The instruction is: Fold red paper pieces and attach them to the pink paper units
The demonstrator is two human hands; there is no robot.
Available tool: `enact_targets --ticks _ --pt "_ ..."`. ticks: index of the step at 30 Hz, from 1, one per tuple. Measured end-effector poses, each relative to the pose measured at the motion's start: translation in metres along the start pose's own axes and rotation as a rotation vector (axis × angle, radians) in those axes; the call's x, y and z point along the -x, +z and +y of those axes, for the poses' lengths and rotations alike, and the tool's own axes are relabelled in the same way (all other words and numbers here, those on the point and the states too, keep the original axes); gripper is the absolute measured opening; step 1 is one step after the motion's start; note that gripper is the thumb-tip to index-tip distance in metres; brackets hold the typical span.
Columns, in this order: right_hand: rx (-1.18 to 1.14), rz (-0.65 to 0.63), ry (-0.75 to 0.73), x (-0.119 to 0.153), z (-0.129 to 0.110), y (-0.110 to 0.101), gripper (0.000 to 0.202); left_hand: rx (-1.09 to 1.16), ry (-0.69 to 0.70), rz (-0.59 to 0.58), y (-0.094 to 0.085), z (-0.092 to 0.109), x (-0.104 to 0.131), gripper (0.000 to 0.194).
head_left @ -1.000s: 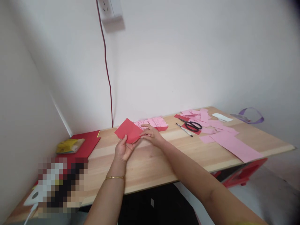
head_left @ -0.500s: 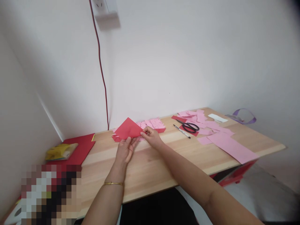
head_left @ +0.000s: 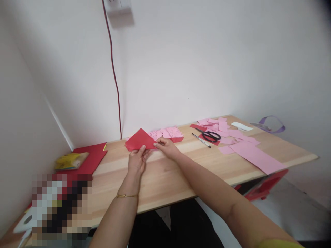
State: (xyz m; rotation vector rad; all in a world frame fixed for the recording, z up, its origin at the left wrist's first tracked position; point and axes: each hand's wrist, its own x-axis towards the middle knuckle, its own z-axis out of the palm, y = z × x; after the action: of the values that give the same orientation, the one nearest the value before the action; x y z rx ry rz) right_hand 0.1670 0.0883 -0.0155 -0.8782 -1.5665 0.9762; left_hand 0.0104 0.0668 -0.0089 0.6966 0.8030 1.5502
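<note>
Between my two hands is a sheet of red paper [head_left: 141, 139], folded to a triangle with its point up. My left hand [head_left: 137, 160] holds the lower edge, thumb in front and fingers behind. At the right corner, my right hand [head_left: 167, 147] pinches the paper between thumb and fingers. Behind it on the table lie pink paper pieces with jagged edges [head_left: 172, 132] and some red paper [head_left: 177, 139], partly hidden by the sheet and my hands.
On the right lie black scissors [head_left: 211, 136], a pen [head_left: 201, 140], pink paper scraps [head_left: 222, 125] and a large pink sheet [head_left: 258, 156]. Red sheets [head_left: 97, 155] and a yellow packet [head_left: 71, 161] are at the left. A cable [head_left: 115, 79] hangs down the wall.
My left thumb has come up onto the front of the red paper's lower edge. The paper is tilted slightly differently, and the camera view has shifted a little.
</note>
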Motion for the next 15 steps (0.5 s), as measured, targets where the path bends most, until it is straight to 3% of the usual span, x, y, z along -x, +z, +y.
enact_targets --ticks 15 --pt "0.112 -0.078 -0.009 0.0024 0.0003 0.0034 0.025 -0.013 0.057 0.112 -0.0038 -0.0012 -0.0028 0.026"
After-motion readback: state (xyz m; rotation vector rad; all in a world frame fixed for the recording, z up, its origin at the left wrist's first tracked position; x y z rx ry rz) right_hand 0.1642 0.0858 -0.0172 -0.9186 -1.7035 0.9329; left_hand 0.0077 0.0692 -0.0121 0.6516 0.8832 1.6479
